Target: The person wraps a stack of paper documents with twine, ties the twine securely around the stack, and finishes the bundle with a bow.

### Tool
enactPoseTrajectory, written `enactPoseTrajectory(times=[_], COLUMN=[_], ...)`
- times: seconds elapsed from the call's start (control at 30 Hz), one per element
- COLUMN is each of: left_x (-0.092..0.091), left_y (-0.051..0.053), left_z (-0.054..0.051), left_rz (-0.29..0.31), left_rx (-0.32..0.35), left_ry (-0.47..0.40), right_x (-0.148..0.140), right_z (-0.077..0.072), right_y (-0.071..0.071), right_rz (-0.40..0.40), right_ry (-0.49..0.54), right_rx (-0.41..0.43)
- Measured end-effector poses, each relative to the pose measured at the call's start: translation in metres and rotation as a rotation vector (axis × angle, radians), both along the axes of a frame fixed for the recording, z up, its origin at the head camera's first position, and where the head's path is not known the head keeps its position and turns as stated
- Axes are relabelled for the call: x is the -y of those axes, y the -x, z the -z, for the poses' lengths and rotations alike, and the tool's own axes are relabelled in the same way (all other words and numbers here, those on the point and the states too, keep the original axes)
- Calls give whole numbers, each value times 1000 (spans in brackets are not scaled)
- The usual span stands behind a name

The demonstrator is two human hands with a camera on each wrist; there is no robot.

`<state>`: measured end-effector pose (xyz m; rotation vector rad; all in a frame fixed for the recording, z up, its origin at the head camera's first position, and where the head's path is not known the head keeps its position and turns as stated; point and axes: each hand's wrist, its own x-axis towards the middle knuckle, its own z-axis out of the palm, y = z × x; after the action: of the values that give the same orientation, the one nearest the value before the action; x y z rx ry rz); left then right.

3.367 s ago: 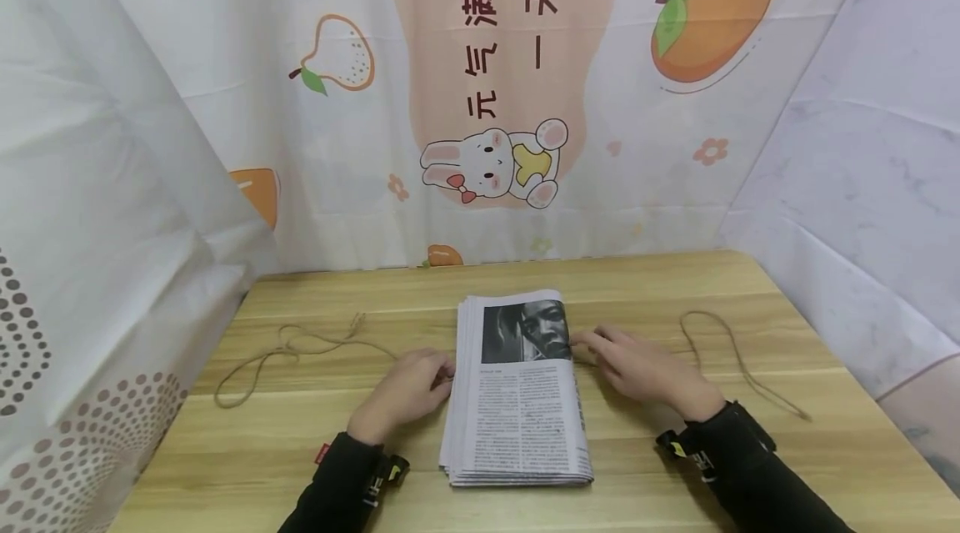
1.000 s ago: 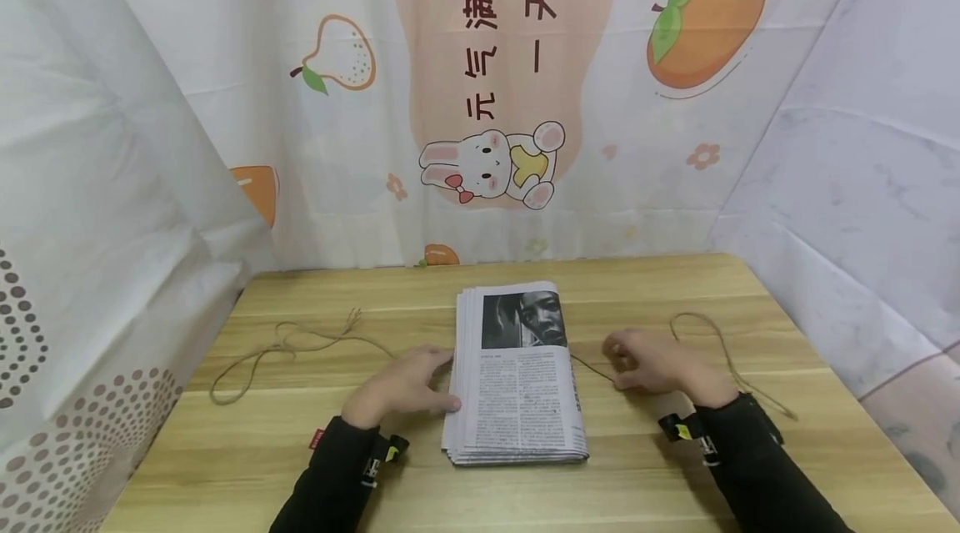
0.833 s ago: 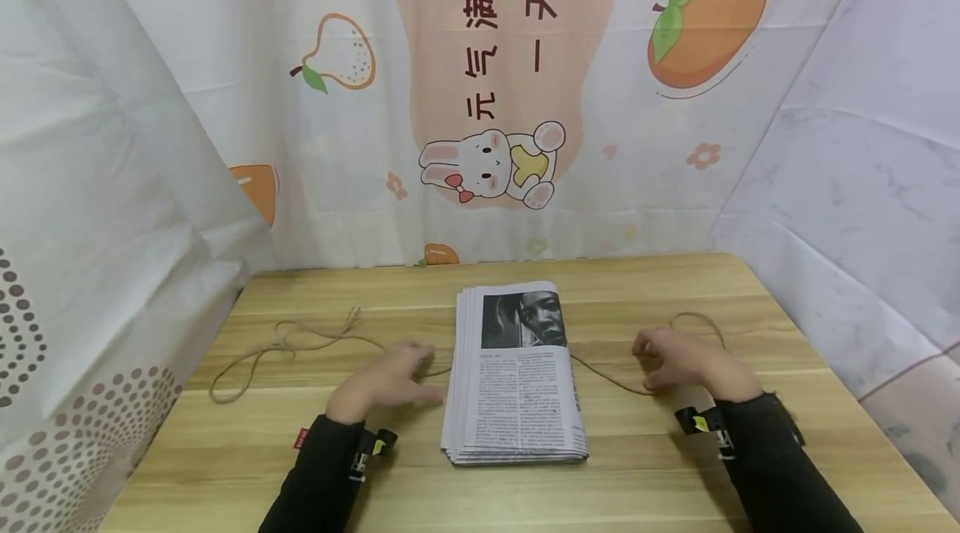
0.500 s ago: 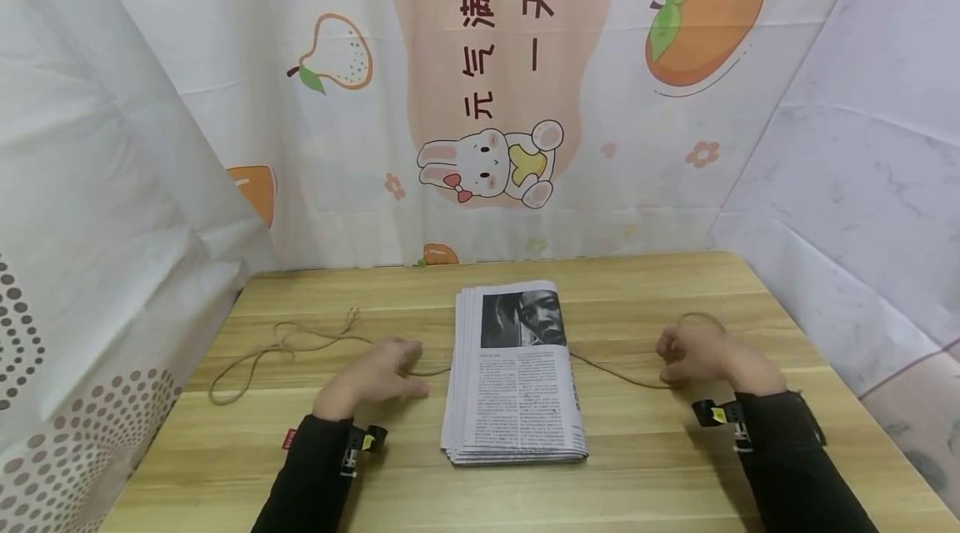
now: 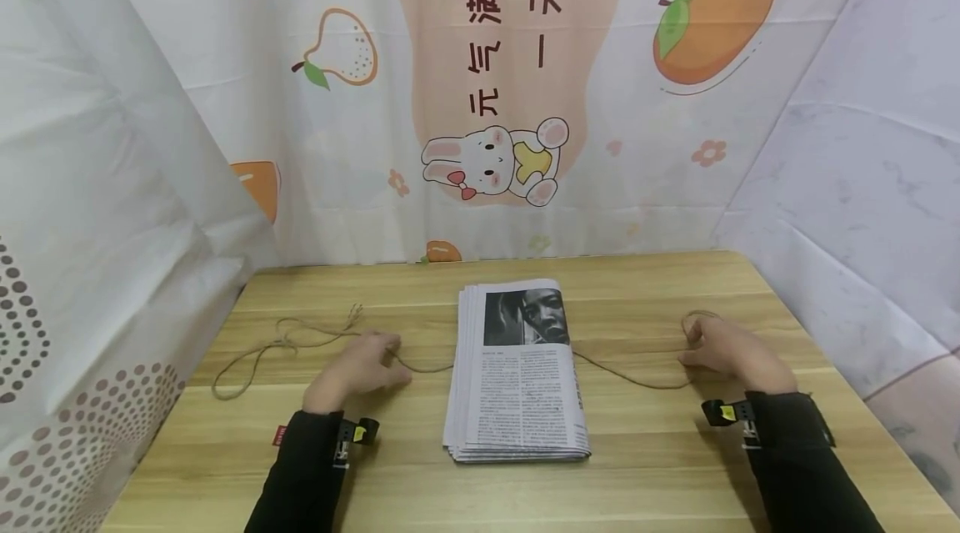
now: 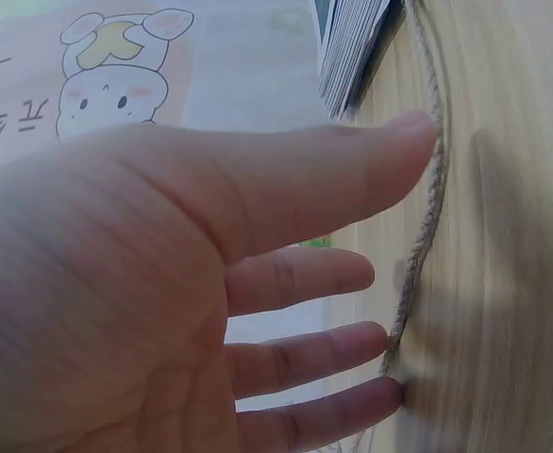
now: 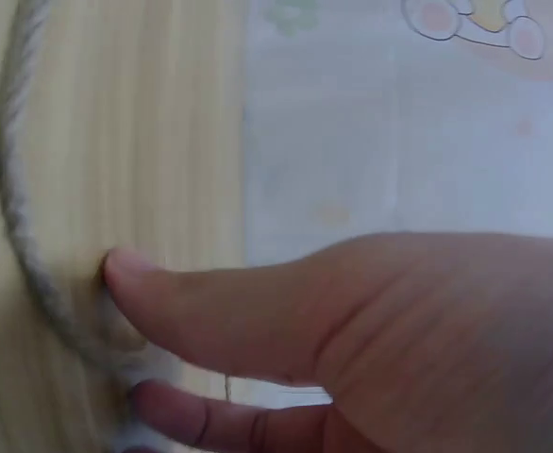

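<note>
A folded stack of newspaper (image 5: pixel 517 412) lies flat near the middle of the table (image 5: pixel 615 450), its long sides running away from the person. A black-and-white photograph (image 5: pixel 527 318) fills the far part of the top sheet, with columns of small print nearer the person. Brown twine (image 6: pixel 426 226) comes out at both long edges of the stack; whatever runs between is hidden by the paper. On the left it curves past the left hand (image 5: pixel 356 370) and on into a loose loop on the table, with an end turned toward the back. On the right it sags across the wood to the right hand (image 5: pixel 738 356), and a small curve of it shows just beyond that hand.

The left hand is spread, thumb well apart from the fingers, with the twine right at its tips; whether they touch cannot be told. The right hand is bent loosely, thumb and forefinger apart, the twine running in toward the gap between them; contact is unclear there too.

Both arms wear black sleeves with a strap at each wrist, and a red tag (image 5: pixel 279 435) sticks out by the left one. Behind the table hangs a pale curtain (image 5: pixel 360 199) printed with a rabbit (image 5: pixel 487 162), fruit and sideways Chinese characters.
</note>
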<state>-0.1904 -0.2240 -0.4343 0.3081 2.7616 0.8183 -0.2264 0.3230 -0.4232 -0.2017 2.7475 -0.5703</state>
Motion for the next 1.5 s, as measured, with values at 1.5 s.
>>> enactPoseTrajectory(times=[1.5], left_x=[25], left_y=[3], left_z=[3], left_rz=[-275], left_rx=[-27], left_ry=[86], right_x=[20], right_z=[0], right_y=[15], right_rz=[168], right_ry=[519], right_rx=[-271])
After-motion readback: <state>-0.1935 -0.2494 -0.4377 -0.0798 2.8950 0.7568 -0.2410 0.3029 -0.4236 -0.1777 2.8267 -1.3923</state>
